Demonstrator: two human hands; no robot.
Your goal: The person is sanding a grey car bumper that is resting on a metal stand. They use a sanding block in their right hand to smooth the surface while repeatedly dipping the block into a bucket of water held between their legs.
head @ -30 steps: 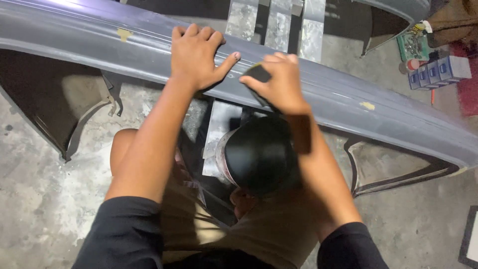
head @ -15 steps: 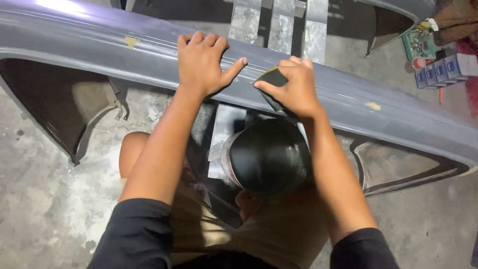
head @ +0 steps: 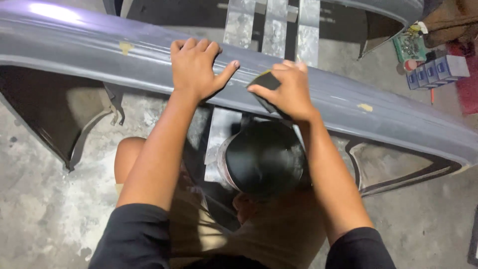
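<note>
The long grey car bumper (head: 99, 60) runs across the whole view, its long axis slanting from the upper left down to the lower right, with its smooth outer face turned up toward the camera and small yellowish filler spots (head: 126, 47) dotting it. It sits above the concrete floor (head: 40, 209), resting over a metal stand (head: 269, 22) whose pale bars show beyond it. The left hand (head: 196, 67) lies flat on the bumper's face, fingers together and pointing away from the person, thumb spread out to the right; it holds nothing and simply presses down. The right hand (head: 289, 89) is curled around a dark sanding block (head: 266, 82), thumb on the near side and fingers folded over the top, pressing the block against the bumper just to the right of the left thumb. Both forearms reach straight forward from black sleeves, roughly parallel. Below the hands, a round black container (head: 264, 159) sits between the person's knees. At the far right, blue boxes (head: 438, 69) stand on the floor. Compared with half a second ago, the right hand with its block has slid slightly left along the bumper, nearer the left thumb, while the left hand has kept its place.
</note>
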